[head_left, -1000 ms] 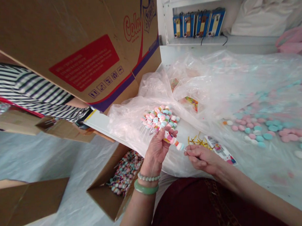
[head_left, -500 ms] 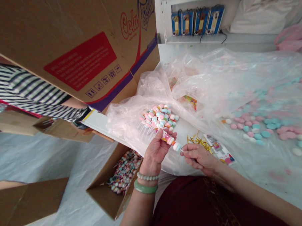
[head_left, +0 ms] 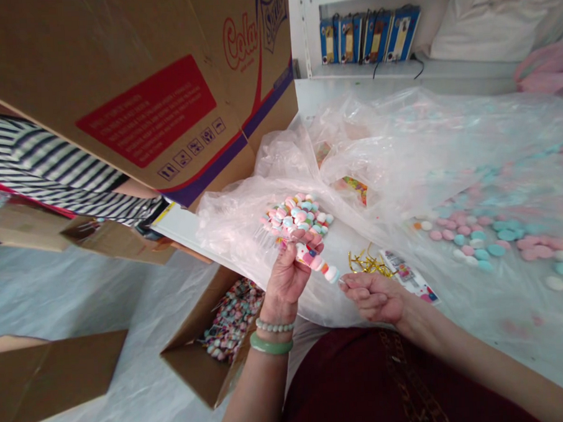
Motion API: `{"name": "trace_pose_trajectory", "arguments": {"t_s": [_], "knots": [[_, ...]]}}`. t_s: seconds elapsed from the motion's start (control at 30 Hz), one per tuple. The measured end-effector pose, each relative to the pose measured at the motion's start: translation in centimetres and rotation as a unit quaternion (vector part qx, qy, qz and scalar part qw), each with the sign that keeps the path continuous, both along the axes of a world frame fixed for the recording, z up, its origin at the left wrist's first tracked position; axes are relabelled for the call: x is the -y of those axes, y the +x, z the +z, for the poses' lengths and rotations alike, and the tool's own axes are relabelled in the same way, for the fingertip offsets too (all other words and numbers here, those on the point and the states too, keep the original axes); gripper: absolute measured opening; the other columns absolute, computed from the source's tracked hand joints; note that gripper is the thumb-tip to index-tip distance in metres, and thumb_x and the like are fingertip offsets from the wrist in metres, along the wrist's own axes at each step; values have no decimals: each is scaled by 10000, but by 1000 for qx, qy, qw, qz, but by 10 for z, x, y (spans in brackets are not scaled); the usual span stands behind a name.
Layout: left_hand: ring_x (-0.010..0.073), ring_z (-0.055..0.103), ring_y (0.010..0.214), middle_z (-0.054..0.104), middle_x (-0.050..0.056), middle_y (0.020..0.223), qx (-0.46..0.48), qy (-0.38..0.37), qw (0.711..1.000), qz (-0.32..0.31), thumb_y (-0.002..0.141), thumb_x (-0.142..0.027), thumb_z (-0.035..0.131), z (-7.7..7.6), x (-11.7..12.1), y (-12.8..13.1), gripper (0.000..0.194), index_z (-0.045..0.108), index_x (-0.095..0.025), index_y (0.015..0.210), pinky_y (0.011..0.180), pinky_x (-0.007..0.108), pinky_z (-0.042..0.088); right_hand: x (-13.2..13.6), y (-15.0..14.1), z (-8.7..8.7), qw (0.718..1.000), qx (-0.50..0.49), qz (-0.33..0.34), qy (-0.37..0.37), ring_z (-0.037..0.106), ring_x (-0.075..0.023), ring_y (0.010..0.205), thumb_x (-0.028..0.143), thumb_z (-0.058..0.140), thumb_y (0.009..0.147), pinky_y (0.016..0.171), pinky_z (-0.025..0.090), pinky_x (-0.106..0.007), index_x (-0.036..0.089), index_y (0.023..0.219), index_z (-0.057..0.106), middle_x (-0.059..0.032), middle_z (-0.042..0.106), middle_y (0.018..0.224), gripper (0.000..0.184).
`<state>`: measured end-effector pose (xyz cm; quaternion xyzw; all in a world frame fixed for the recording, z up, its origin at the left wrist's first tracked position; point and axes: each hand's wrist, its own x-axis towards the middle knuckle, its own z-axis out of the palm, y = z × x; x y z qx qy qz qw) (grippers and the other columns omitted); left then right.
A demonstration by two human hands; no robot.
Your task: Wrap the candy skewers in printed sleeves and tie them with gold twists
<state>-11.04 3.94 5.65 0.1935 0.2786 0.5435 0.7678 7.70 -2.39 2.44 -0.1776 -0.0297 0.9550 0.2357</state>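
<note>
A candy skewer (head_left: 317,260) is gripped in the left hand (head_left: 284,279) at lower centre, tilted toward the right hand (head_left: 373,297), which is held curled just beside its tip. Gold ties (head_left: 368,263) are laid near the right hand on clear plastic (head_left: 245,237). A heap of skewers (head_left: 295,213) is piled above the left hand. Pink and blue candies (head_left: 469,240) are spread at right, and an open carton (head_left: 189,358) of skewers is set left of lower centre.
</note>
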Motion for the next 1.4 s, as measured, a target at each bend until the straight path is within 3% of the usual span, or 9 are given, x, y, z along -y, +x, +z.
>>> {"name": "trace_pose_trajectory", "arguments": {"t_s": [0.17,0.3,0.5,0.67,0.83,1.03,1.1,1.2,1.4], "knots": [[214,665,900,690,68,935,-32,1,998,-47,667,-328,804,-3,2,5,390,674,-145,985,923,381,490,-1,-6,4,1000,-10,-14,5,35,8,285,202,501,898,299,66,-139,136,821,525,123,411,474,105],[208,677,859,697,52,868,-24,-23,998,-48,699,-297,782,-1,1,6,320,673,-138,955,941,395,489,1,-17,11,978,164,-86,98,133,-3,271,232,617,773,304,93,-169,142,798,561,109,452,448,109],[271,688,861,712,125,898,-83,-105,990,-54,790,-461,658,1,-9,-4,375,675,-107,913,796,401,554,4,-21,16,803,511,-114,285,327,-54,314,285,525,804,359,213,-208,197,667,539,68,509,464,164],[166,682,707,700,62,756,-174,-113,976,59,789,-160,659,0,-15,-5,65,670,-104,820,676,266,563,4,-18,11,678,596,-124,413,451,-90,458,270,483,848,509,328,-227,204,617,537,49,522,513,247],[187,686,692,697,78,759,-157,-126,978,52,821,-163,625,2,-14,-5,103,665,-100,891,636,294,575,5,-16,4,526,649,-178,520,574,-157,743,223,502,854,698,388,-270,211,756,616,-9,634,759,151],[251,695,803,698,142,896,-94,-142,985,11,906,-408,495,17,-11,-10,338,636,-103,934,703,389,582,9,-18,0,444,659,-184,578,534,-154,716,193,514,862,677,364,-270,196,740,621,-24,558,733,162],[291,690,872,680,168,1015,-68,-128,989,-26,895,-523,447,23,-9,-12,452,612,-132,1052,720,438,576,10,-18,2,448,658,-170,580,519,-150,697,213,512,870,659,349,-272,192,705,615,-23,540,717,195],[298,691,891,648,150,1118,-76,-93,992,-47,882,-513,485,28,-6,-12,459,527,-227,1239,731,455,569,10,-19,9,509,634,-162,560,515,-146,700,231,533,841,668,342,-274,189,670,596,-16,545,704,188],[228,698,816,665,107,1074,-174,-42,983,46,831,-378,624,30,-3,-4,386,587,-213,1178,694,346,573,10,-23,25,759,515,-144,370,364,-100,488,327,553,720,494,251,-250,196,575,512,50,394,498,199]]}}
